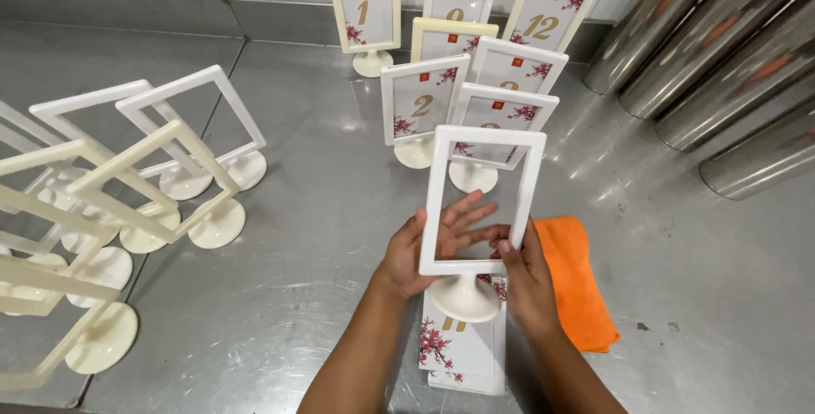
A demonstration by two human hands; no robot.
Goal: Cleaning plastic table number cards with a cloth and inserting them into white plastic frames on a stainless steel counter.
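Stainless-steel tabletop [280, 295] carries all items. Nearest, a stack of white floral printed cards [463, 350] lies flat beneath an empty white plastic frame stand with round foot [480, 210], held upright above it. Left hand [424, 248] is spread open behind the frame, gripping its left edge; right hand [522, 274] is clasped on its lower right corner. Just beside the right hand lies a folded orange cloth [581, 295]. Left, empty cream and white frame stands [161, 185] cluster. Beyond, numbered card-filled stands [471, 66] are grouped; polished metal cylinders [722, 49] lean far right.

Steel counter [323, 210]: stands [420, 104], cloth [577, 287], cards [463, 346]
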